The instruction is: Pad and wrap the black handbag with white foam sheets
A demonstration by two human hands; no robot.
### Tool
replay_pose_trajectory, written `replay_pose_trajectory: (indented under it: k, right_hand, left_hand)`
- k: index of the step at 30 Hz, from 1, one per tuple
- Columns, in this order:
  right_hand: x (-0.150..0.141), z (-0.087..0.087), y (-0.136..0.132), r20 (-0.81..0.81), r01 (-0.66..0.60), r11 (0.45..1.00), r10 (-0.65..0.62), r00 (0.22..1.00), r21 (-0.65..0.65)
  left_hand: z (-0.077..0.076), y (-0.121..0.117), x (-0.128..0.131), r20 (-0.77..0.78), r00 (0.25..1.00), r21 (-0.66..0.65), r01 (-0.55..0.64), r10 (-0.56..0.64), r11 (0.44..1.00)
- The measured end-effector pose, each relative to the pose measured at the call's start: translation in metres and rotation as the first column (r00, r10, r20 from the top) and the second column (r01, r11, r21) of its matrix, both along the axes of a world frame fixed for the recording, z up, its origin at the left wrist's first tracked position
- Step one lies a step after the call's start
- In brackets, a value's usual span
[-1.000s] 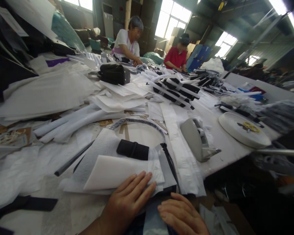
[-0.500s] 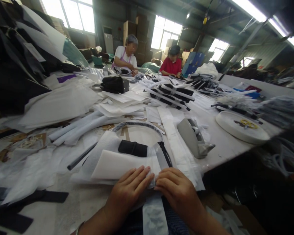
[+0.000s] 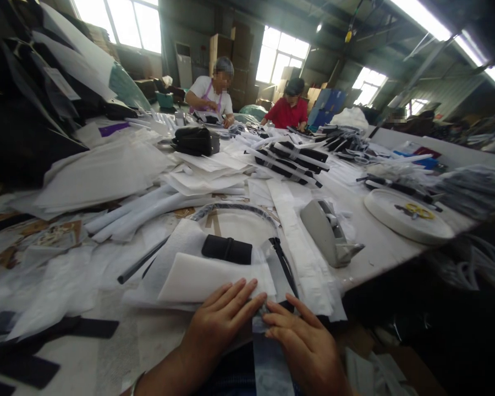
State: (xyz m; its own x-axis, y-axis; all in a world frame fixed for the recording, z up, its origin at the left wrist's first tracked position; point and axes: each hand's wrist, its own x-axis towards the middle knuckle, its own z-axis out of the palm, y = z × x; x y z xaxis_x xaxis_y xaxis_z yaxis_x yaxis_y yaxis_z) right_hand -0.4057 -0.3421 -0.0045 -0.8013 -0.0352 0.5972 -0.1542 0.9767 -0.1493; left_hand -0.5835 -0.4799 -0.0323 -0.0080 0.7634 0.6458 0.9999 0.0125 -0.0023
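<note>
My left hand [image 3: 220,319] lies with fingers stretched flat on the near edge of a folded white foam sheet [image 3: 206,279]. Close beside it, my right hand [image 3: 299,338] has its fingers apart, the tips touching a translucent plastic strip [image 3: 270,357] that hangs over the table edge. Its thumb is hidden. Beyond the foam sheet lies a black strap piece with a loop around it [image 3: 226,249]. A curved handle wrapped in plastic [image 3: 241,207] arches behind, and a black zipper-like strip [image 3: 281,254] lies to the right.
A grey tape dispenser [image 3: 325,231] stands at right, beside a white round lid [image 3: 404,220] holding yellow-handled scissors [image 3: 418,210]. Black wrapped bundles [image 3: 291,159], a black pouch [image 3: 195,141] and white sheets [image 3: 103,170] cover the table. Two people work across it.
My right hand has loosened from closed fingers to spread ones and shifted slightly down. The plastic strip has swung a little right. My left hand stays nearly in place.
</note>
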Motion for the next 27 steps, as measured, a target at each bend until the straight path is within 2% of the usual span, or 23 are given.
replay_pose_trajectory:
  k: [4, 8, 11, 14, 16, 20, 22, 24, 27]
  right_hand:
    - [0.006, -0.004, 0.001, -0.003, -0.022, 1.0, 0.022, 1.0, 0.006]
    - [0.026, -0.007, 0.006, 0.025, -0.074, 0.997, 0.074, 0.997, 0.031]
    - [0.042, -0.018, 0.005, 0.036, -0.034, 0.995, 0.031, 0.999, 0.089]
    - [0.044, -0.027, -0.002, 0.005, 0.004, 0.992, -0.005, 1.0, 0.126]
    - [0.038, -0.025, -0.008, -0.031, 0.006, 0.991, -0.002, 1.0, 0.136]
    - [0.025, -0.006, -0.015, -0.141, 0.037, 0.992, -0.019, 0.99, 0.122]
    - [0.023, -0.004, -0.017, -0.157, 0.009, 0.991, 0.012, 0.987, 0.132]
    - [0.025, -0.013, -0.02, -0.177, -0.042, 0.994, 0.059, 0.982, 0.099]
    - [0.03, -0.035, -0.025, -0.215, -0.083, 0.996, 0.078, 0.973, -0.015]
  left_hand:
    - [0.002, -0.001, 0.0, 0.003, 1.0, -0.024, 0.015, -0.015, 1.0]
    - [0.004, -0.001, -0.001, 0.009, 1.0, -0.04, 0.021, -0.021, 0.999]
    - [0.005, -0.001, -0.002, 0.011, 0.999, -0.052, 0.032, -0.031, 0.998]
    - [0.006, -0.001, -0.002, 0.01, 0.999, -0.068, 0.035, -0.034, 0.997]
    - [0.006, -0.002, -0.002, 0.0, 0.999, -0.073, 0.033, -0.033, 0.997]
    - [0.007, -0.003, -0.002, -0.019, 0.999, -0.084, 0.025, -0.027, 0.996]
    - [0.007, -0.003, -0.001, -0.022, 1.0, -0.076, 0.019, -0.021, 0.997]
    - [0.007, -0.002, 0.0, -0.018, 1.0, -0.064, 0.012, -0.013, 0.998]
    - [0.009, -0.002, 0.0, -0.005, 1.0, -0.051, 0.01, -0.01, 0.999]
